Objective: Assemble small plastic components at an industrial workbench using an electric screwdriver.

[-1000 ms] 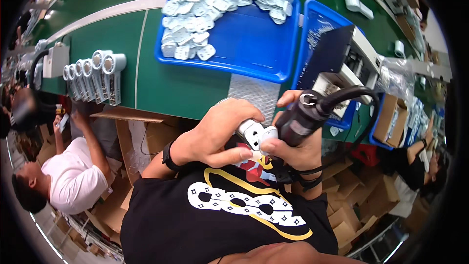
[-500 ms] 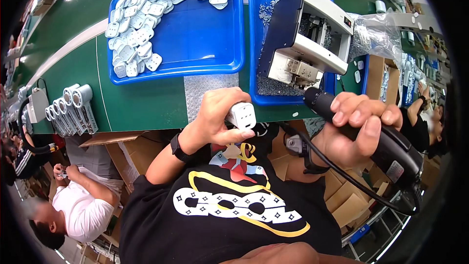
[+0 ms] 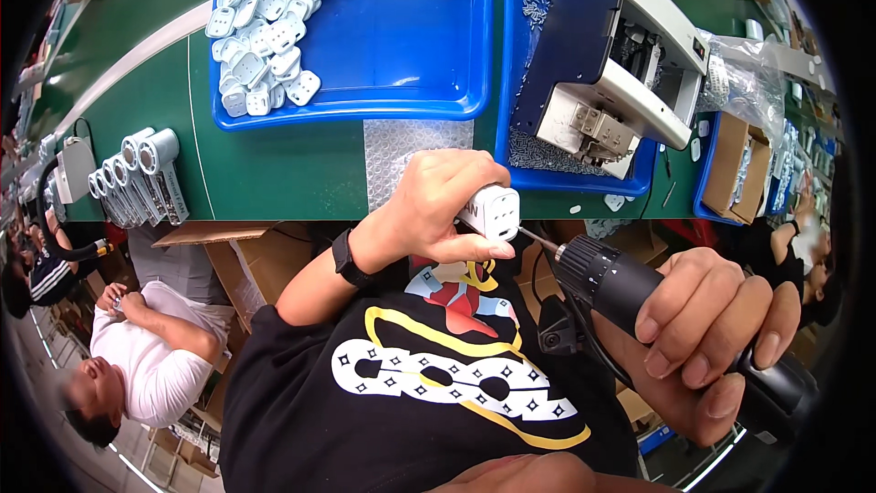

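Note:
My left hand [image 3: 436, 201] is closed around a white plastic housing [image 3: 497, 213], whose end face with several small holes points right. My left thumb presses along its lower edge. In my right hand [image 3: 716, 338] is a black electric screwdriver [image 3: 607, 281], gripped round its body, with the tool slanting up to the left. Its thin metal bit [image 3: 538, 239] comes right up to the housing's holed end; whether the tip touches or sits in a hole I cannot tell.
A blue tray [image 3: 401, 102] of pale flat plates lies ahead. Right of it, a screw feeder [image 3: 593, 87] stands in another blue tray [image 3: 547, 181] with loose screws. White ring-headed parts [image 3: 151, 164] stand at left. A co-worker [image 3: 151, 365] sits left; a cardboard box [image 3: 735, 169] is at right.
My right hand has come down and turned the screwdriver, bringing its bit from near the screw feeder to the housing's end. The view has shifted; my left hand keeps its hold.

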`<action>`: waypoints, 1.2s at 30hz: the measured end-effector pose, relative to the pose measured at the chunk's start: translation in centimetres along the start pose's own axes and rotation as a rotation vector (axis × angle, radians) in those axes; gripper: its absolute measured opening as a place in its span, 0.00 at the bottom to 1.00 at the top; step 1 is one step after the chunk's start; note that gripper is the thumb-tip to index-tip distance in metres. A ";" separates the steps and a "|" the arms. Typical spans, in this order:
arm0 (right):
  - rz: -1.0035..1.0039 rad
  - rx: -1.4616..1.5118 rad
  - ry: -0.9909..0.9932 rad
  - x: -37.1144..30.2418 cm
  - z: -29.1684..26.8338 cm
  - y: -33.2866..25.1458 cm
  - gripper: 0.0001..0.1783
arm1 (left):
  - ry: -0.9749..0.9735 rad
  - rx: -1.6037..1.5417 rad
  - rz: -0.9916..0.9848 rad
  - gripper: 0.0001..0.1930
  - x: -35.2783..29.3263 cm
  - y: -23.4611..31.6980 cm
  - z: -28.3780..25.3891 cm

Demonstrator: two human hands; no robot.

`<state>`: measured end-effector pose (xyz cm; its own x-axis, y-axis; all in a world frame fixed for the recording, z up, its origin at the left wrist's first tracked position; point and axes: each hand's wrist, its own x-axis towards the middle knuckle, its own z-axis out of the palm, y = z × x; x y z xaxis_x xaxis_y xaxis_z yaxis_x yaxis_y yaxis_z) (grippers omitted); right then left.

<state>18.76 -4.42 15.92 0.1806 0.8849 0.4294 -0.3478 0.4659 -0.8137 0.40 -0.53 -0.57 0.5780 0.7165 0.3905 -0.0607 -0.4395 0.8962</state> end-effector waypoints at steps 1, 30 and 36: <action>0.004 0.012 0.016 0.1 0.6 0.8 0.17 | 0.006 0.002 -0.009 0.30 -0.2 0.1 -0.2; 0.097 -0.314 0.310 -0.9 -4.2 2.9 0.19 | -0.068 0.018 0.002 0.29 0.9 0.3 0.0; 0.025 0.012 0.075 -0.1 -0.7 -0.5 0.17 | -0.061 -0.001 -0.012 0.29 0.4 0.5 0.0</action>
<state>19.55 -4.75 16.01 0.2404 0.8939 0.3783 -0.3640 0.4443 -0.8186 0.63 -0.44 0.00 0.6274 0.6874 0.3658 -0.0542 -0.4301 0.9012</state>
